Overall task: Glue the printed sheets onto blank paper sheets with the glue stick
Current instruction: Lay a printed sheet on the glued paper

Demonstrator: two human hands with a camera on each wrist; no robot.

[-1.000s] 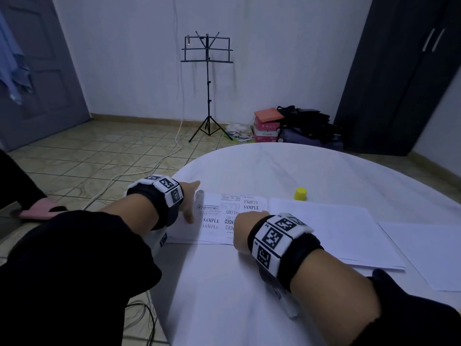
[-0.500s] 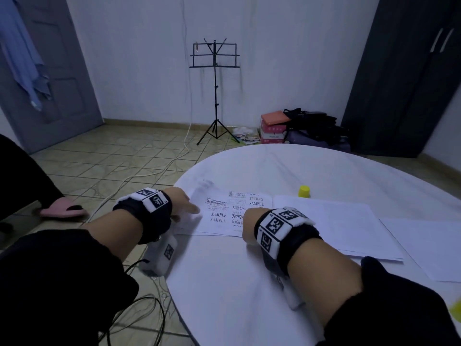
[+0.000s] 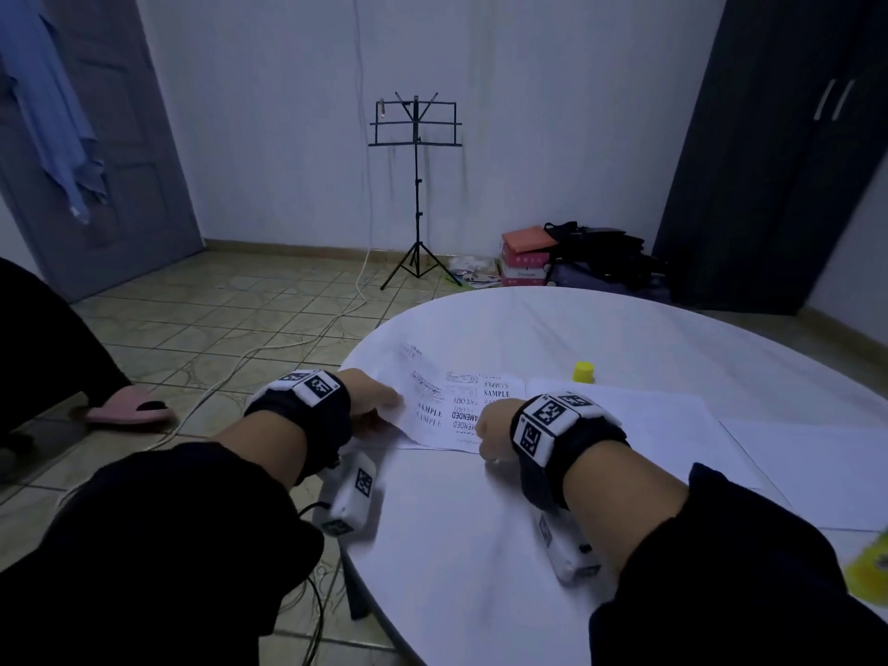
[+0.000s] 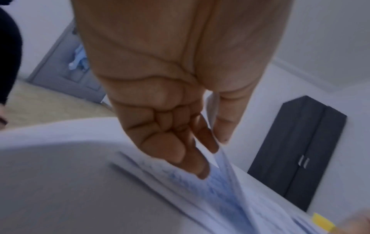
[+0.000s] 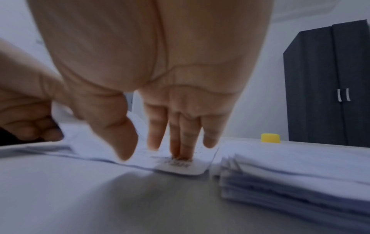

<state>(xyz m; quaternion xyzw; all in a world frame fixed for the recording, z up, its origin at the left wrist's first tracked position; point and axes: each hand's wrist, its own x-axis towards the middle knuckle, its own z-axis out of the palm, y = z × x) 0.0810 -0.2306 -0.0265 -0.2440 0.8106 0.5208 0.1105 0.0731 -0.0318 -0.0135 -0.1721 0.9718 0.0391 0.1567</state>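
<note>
Two hands on a round white counter [image 3: 624, 338], left hand [image 3: 372, 398] pinching the lifted left edge of a printed sheet [image 3: 451, 406], right hand [image 5: 176, 126] pressing straight fingers on it, blank paper stack [image 3: 644, 425] just beside, yellow glue stick [image 3: 583, 372] behind

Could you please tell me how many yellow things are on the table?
2: a small yellow cap stands beyond the printed sheet, and a blurred yellow object sits at the table's right edge, partly cut off. Others may be hidden.

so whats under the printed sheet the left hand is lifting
More printed sheets lie stacked beneath the lifted sheet pinched by the left hand. What is under that stack is hidden.
</note>
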